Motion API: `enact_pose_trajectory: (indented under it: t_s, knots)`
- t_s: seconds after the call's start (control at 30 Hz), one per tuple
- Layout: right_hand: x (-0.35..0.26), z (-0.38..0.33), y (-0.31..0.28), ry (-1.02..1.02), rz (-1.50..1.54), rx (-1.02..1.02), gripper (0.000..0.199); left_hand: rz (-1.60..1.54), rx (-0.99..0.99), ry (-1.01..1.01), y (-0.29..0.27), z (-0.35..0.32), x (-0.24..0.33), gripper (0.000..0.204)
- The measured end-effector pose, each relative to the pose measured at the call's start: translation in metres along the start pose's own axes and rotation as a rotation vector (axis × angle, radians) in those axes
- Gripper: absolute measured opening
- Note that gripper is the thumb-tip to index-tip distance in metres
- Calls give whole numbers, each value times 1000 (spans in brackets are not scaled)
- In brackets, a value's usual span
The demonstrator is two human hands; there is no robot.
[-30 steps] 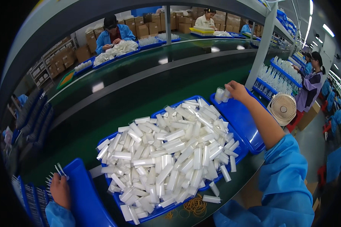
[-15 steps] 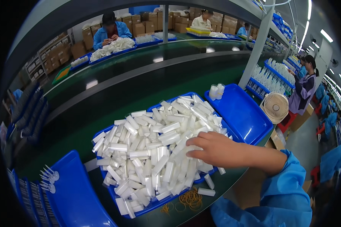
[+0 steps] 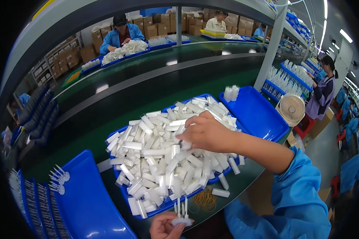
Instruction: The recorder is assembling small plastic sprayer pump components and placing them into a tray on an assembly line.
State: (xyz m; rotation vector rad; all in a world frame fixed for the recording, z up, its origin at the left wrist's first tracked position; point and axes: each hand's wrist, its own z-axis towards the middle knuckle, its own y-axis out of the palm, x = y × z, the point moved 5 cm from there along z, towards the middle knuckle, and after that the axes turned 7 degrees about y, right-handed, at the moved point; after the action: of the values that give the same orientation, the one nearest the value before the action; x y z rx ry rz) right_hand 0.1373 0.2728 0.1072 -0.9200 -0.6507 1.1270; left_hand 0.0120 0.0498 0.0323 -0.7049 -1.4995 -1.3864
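My right hand (image 3: pixel 206 133) is over a heap of short white pieces in clear plastic sleeves (image 3: pixel 147 153), its fingers pinched around one white sleeved piece (image 3: pixel 185 144). The heap fills a blue tray (image 3: pixel 136 215) in front of me. At the lower edge, my left hand (image 3: pixel 166 226) grips a white round-based part with several thin upright prongs (image 3: pixel 182 220). That pronged part stands just in front of the tray's near edge, prongs up.
Yellow rubber bands (image 3: pixel 205 200) and a few loose sleeved pieces (image 3: pixel 220 192) lie beside the tray. A left blue tray (image 3: pixel 87 195) holds several pronged parts (image 3: pixel 59 179); a right one (image 3: pixel 263 113) holds white cylinders (image 3: pixel 231 93). A beige fan (image 3: pixel 291 108) stands beyond. Co-workers sit opposite.
My left hand has come into view at the bottom with the pronged part. My right hand has lifted and shifted left over the heap. The whole view has shifted slightly.
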Motion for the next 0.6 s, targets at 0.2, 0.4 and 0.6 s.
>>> enact_pose_trajectory:
  t_s: [0.2,0.4,0.6]
  knots:
    - [-38,-17,-27,374,616,40,26,351,-68,313,12,3,13,12]
    - [-65,-65,-4,849,1552,-49,20,443,-246,406,20,10,17,10]
    - [-73,-79,14,992,1989,-24,22,412,-307,389,26,14,13,10]
